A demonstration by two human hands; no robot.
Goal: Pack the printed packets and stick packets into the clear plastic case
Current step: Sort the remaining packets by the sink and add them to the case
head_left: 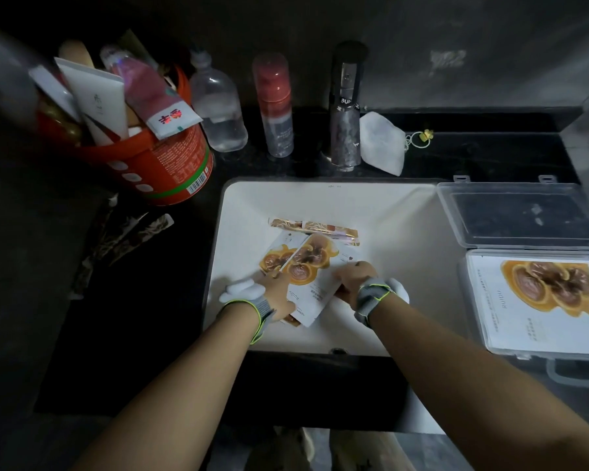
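Two white printed packets (308, 266) with a brown mushroom picture lie overlapped in the white sink basin (388, 232). Both hands grip the top packet: my left hand (278, 290) holds its near left edge, and my right hand (356, 278) holds its right edge. Just beyond them lie thin brown-and-gold stick packets (315, 227). The clear plastic case (538, 300) stands open on the counter at the right, its lid (521, 215) folded back. One printed packet (541, 297) lies flat inside the case's tray.
A red tub (157, 161) stuffed with tubes and sachets stands at the back left. Behind the basin are a clear bottle (218, 107), a red-capped spray bottle (274, 103), the tap (346, 107) and a white pouch (383, 141). More patterned stick packets (126, 239) lie on the dark counter at the left.
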